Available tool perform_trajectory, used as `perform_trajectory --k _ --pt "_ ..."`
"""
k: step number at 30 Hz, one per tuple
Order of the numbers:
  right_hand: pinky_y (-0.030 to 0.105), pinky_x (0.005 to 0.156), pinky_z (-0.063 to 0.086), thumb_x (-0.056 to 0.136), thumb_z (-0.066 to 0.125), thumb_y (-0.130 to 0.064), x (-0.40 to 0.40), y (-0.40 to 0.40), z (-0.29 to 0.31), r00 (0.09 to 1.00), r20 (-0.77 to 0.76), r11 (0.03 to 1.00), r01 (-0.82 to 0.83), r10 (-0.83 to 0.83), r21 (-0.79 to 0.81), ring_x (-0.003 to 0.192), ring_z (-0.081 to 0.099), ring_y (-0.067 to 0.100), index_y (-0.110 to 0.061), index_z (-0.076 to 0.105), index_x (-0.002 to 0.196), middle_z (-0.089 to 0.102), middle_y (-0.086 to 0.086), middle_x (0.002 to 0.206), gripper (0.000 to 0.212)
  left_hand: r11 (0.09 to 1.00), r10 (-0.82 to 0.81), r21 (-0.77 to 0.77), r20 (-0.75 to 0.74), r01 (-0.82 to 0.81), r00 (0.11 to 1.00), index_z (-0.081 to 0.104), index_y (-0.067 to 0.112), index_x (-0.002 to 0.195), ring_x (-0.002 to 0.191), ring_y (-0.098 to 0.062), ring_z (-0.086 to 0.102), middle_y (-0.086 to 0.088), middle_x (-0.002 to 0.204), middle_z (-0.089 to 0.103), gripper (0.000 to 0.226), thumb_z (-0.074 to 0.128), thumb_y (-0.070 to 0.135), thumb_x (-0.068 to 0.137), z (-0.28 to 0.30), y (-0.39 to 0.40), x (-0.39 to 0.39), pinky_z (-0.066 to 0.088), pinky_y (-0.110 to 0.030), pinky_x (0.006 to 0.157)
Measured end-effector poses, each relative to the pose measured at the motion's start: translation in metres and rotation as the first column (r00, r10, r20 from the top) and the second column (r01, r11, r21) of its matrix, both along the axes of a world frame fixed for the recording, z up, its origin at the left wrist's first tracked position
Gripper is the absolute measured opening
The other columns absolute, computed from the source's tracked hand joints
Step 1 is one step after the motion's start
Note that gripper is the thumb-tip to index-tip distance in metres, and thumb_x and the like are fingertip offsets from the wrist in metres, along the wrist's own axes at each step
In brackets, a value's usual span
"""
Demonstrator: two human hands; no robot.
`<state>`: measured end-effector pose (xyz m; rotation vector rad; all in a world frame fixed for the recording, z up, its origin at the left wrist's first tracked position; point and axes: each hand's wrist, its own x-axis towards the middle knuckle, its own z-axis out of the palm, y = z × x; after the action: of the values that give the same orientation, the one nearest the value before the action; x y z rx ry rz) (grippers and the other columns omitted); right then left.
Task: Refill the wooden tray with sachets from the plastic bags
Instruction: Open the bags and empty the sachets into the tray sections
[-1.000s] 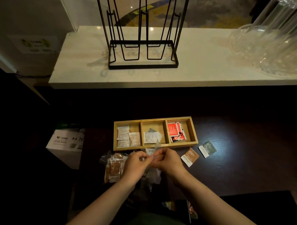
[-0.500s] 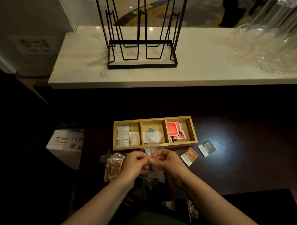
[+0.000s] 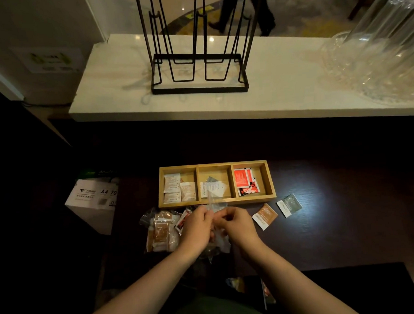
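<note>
Hands first: your left hand (image 3: 196, 226) and right hand (image 3: 236, 223) pinch the mouth of a clear plastic bag (image 3: 216, 205); you seem to be opening it, so next pull out sachets. Beyond waits the wooden tray (image 3: 216, 201); loose brown sachet (image 3: 265, 215) lies right, another bag (image 3: 160, 230) left, on the counter (image 3: 334, 222)

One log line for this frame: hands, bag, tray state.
left hand + right hand: pinching clear plastic bag | wooden tray: sachets in all three compartments | bag being opened
</note>
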<state>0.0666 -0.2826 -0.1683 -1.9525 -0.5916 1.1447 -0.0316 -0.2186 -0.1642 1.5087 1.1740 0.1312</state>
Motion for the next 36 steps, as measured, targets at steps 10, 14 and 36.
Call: perform_trajectory --k 10,14,36 --pt "0.044 0.075 0.057 0.089 0.055 0.000 0.001 0.000 0.011 0.944 -0.294 0.989 0.137 -0.149 -0.059 0.064 0.066 0.024 -0.002 0.066 0.084 0.068 0.012 0.070 0.012 0.988 -0.141 0.066 0.006 0.141 0.990 0.044 0.022 0.074 0.067 -0.017 0.057 -0.002 0.071 0.055 0.027 0.039 0.018 0.100 0.008 0.002 -0.004 0.054 -0.044 0.072" --pt "0.032 0.062 0.055 0.091 0.051 0.002 0.005 -0.001 0.017 0.913 -0.363 0.983 0.173 -0.184 -0.063 0.065 0.066 0.021 -0.001 0.065 0.086 0.068 0.011 0.072 0.016 0.992 -0.120 -0.039 0.097 0.124 0.988 0.050 0.011 0.082 0.075 -0.024 0.064 -0.005 0.074 0.058 0.021 0.039 0.016 0.100 0.007 0.005 -0.010 0.056 -0.049 0.081" --pt "0.016 0.073 0.038 0.087 0.059 -0.023 0.049 -0.010 0.047 0.655 0.755 0.925 -0.307 0.036 0.223 0.083 0.049 0.007 -0.017 0.066 0.100 0.051 -0.011 0.088 0.017 0.975 -0.097 0.212 0.115 0.071 0.989 0.047 0.022 0.074 0.054 -0.016 0.056 0.007 0.048 0.049 0.025 0.061 0.005 0.086 0.033 0.037 -0.001 0.057 -0.050 0.072"
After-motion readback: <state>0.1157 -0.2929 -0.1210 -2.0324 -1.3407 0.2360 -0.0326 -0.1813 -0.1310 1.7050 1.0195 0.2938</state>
